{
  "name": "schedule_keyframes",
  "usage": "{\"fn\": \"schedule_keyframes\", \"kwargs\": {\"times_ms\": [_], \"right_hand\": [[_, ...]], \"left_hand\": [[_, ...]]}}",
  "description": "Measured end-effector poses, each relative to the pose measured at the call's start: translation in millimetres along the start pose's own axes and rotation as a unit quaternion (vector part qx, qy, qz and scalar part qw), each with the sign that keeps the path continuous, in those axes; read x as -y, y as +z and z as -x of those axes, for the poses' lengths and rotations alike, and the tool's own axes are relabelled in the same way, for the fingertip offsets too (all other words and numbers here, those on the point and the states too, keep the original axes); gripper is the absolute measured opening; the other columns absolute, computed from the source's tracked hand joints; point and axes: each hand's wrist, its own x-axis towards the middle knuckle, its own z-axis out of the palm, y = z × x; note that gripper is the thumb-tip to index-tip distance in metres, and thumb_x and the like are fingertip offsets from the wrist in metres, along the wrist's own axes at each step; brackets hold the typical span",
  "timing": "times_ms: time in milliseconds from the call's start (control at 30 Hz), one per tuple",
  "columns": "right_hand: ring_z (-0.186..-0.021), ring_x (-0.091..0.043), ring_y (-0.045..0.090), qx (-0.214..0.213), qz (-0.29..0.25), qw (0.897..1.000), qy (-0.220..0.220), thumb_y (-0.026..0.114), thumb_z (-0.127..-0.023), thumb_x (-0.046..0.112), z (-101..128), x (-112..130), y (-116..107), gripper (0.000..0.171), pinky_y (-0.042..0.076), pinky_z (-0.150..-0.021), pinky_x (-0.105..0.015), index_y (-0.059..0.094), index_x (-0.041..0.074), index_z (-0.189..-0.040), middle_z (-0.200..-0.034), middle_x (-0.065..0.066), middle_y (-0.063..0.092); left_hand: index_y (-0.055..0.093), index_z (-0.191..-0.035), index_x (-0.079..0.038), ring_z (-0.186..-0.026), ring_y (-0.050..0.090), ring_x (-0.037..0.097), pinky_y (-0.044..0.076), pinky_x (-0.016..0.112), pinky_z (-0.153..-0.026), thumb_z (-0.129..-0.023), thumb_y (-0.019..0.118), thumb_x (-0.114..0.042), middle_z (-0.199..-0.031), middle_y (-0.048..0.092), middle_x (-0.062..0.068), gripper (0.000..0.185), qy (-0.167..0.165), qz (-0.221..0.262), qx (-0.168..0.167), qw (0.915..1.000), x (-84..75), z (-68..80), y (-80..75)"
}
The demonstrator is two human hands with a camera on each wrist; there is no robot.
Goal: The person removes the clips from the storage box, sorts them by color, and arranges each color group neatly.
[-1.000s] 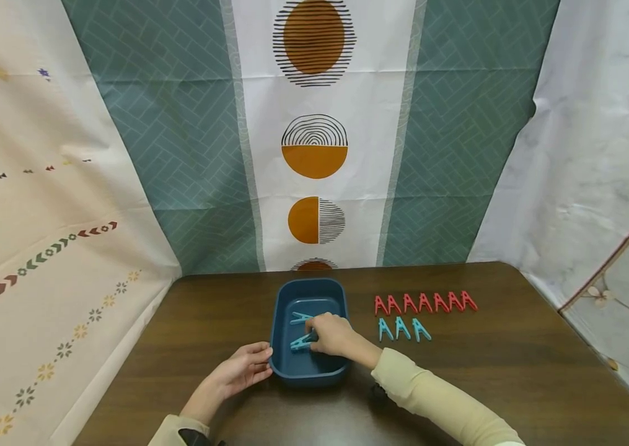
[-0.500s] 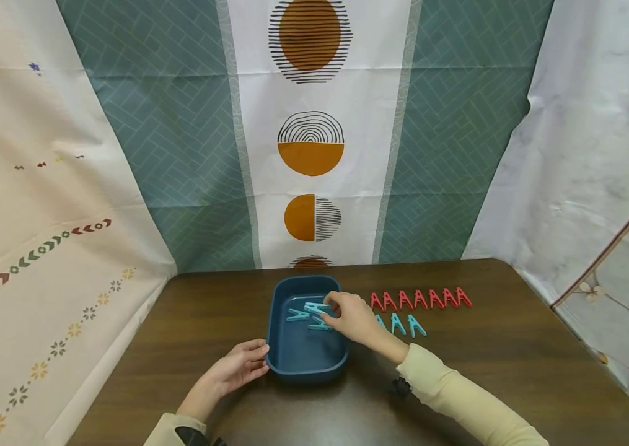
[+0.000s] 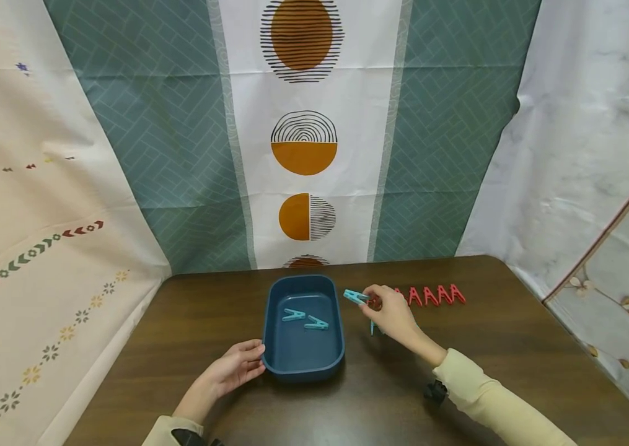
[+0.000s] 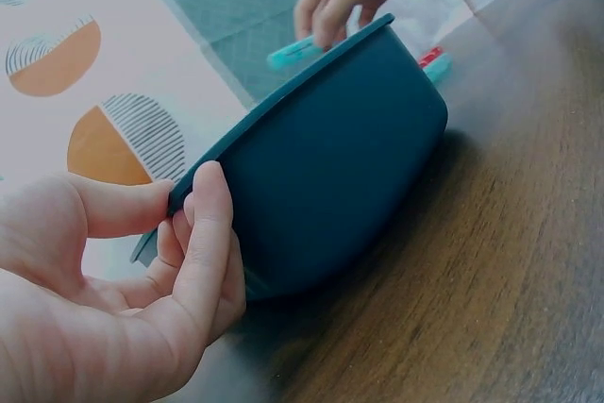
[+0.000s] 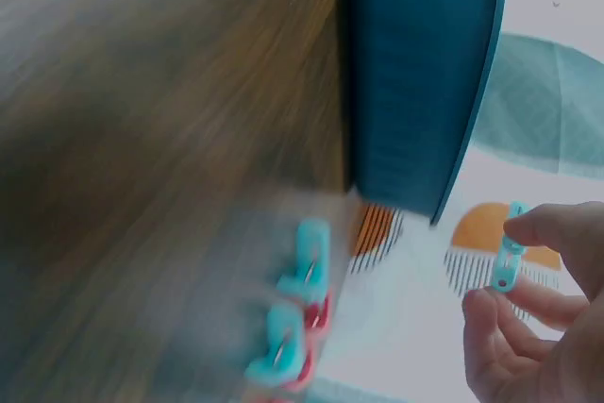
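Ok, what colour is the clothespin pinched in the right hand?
Light blue plastic clothespin, same as the two in the tub; the head view shows it best.

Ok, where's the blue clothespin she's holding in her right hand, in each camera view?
Head: the blue clothespin sits just right of the tub's far right corner, pinched by the right hand.
Left wrist: top centre, a blue sliver behind the tub's rim, under the fingers.
Right wrist: at the right edge, between the fingertips.
Shared landmark: the dark blue tub.
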Motion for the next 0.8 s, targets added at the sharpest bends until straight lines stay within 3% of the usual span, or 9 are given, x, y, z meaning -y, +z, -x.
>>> {"fn": "schedule_keyframes", "kwargs": {"times_ms": [167,400,600,800], "right_hand": [[-0.063,-0.009,0.050,-0.007,0.034,0.999,0.023,0.078,-0.080,0.017,8,-22,-16,0.023,0.039,-0.054,-0.022,0.069,0.009,-0.100,-0.077,-0.005,0.064],[-0.064,-0.010,0.056,-0.015,0.051,0.996,0.065,0.076,-0.080,0.017,19,-45,-34,0.021,0.040,-0.052,-0.024,0.069,0.006,-0.097,-0.077,-0.004,0.067],[-0.064,-0.012,0.056,-0.023,0.069,0.994,0.085,0.074,-0.080,0.016,26,-62,-48,0.018,0.041,-0.052,-0.027,0.067,0.005,-0.093,-0.076,-0.005,0.066],[-0.053,-0.013,0.047,-0.005,0.079,0.990,0.118,0.071,-0.082,0.019,34,-75,-57,0.017,0.036,-0.046,-0.028,0.065,0.006,-0.091,-0.070,-0.003,0.063]], "left_hand": [[0.043,-0.120,-0.003,-0.083,0.058,0.007,0.054,0.019,-0.080,-0.101,0.051,-0.017,-0.093,0.058,-0.001,0.026,0.000,-0.003,-0.002,1.0000,-0.3,-0.3,-0.3],[0.045,-0.115,-0.006,-0.083,0.058,0.006,0.054,0.019,-0.079,-0.101,0.050,-0.017,-0.093,0.058,-0.001,0.019,-0.001,0.002,0.007,1.0000,-1.1,0.5,-0.1],[0.042,-0.121,-0.003,-0.084,0.058,0.006,0.054,0.019,-0.080,-0.102,0.048,-0.016,-0.094,0.058,-0.001,0.024,-0.002,0.007,0.010,0.9999,-0.1,0.5,0.8],[0.039,-0.124,-0.001,-0.084,0.057,0.006,0.054,0.019,-0.080,-0.101,0.049,-0.016,-0.095,0.058,-0.002,0.028,-0.003,0.010,0.013,0.9999,-1.5,-0.1,1.8]]}}
